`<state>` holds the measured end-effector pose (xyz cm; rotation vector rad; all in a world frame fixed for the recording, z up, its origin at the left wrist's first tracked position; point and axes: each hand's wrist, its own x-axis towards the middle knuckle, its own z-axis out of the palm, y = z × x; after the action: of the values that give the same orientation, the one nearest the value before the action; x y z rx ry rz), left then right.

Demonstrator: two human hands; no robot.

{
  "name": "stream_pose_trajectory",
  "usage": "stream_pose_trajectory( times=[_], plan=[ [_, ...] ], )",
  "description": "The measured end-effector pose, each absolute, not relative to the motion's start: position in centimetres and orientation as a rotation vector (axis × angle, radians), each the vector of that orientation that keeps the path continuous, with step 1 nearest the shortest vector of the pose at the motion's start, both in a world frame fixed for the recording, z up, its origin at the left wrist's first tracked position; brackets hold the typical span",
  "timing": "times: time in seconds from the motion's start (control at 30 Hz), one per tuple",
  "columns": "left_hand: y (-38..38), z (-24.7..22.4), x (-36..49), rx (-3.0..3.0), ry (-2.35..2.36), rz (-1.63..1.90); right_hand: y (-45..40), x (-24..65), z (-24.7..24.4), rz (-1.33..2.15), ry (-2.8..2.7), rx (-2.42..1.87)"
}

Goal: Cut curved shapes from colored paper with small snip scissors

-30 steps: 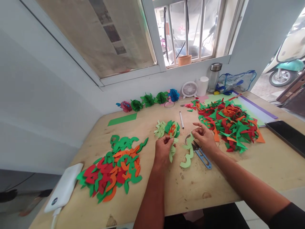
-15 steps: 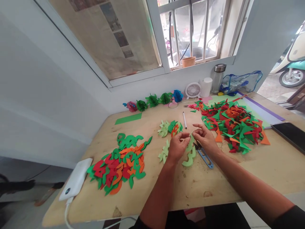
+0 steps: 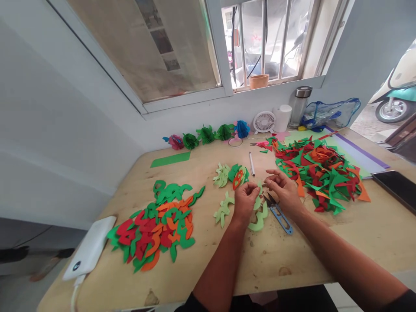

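My left hand [image 3: 246,200] is closed, thumb against fingers, on a light green paper cutout [image 3: 259,190] whose edge shows past the fingertips. Just to its right, my right hand [image 3: 283,190] has thumb and forefinger apart, and I make out nothing held in it. Below the hands lie more light green curved cutouts [image 3: 258,220]. Blue thread snips [image 3: 282,219] rest under the right hand, blades pointing away from me. Beyond and left of my left hand are a light green cutout stack [image 3: 222,175], a green and orange one [image 3: 238,175] and branching light green pieces [image 3: 223,209].
A heap of red, green and orange cutouts [image 3: 162,232] lies left; paper scraps [image 3: 321,173] pile up right. A white pen [image 3: 251,164], green strip [image 3: 170,159], paper flowers [image 3: 206,134], fan [image 3: 264,122], bottle [image 3: 299,106], phone [image 3: 394,188] and power bank [image 3: 90,248] surround them.
The right hand's fingertips have drawn slightly away from the left hand's and the light green paper. The left hand keeps its hold. The view has shifted a little.
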<state>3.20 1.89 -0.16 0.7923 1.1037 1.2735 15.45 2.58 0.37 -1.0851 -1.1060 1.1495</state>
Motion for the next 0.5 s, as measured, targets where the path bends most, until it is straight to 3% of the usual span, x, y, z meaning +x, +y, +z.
stream_pose_trajectory(
  times=[0.27,0.5],
  plan=[
    [1.7,1.1,2.6,0.698,1.122,1.389,1.7,15.0,0.6,1.448,-1.153,-1.010],
    [1.6,0.8,2.5,0.803,1.112,1.383,1.6,14.8,0.6,1.492,-1.164,-1.019]
  ],
)
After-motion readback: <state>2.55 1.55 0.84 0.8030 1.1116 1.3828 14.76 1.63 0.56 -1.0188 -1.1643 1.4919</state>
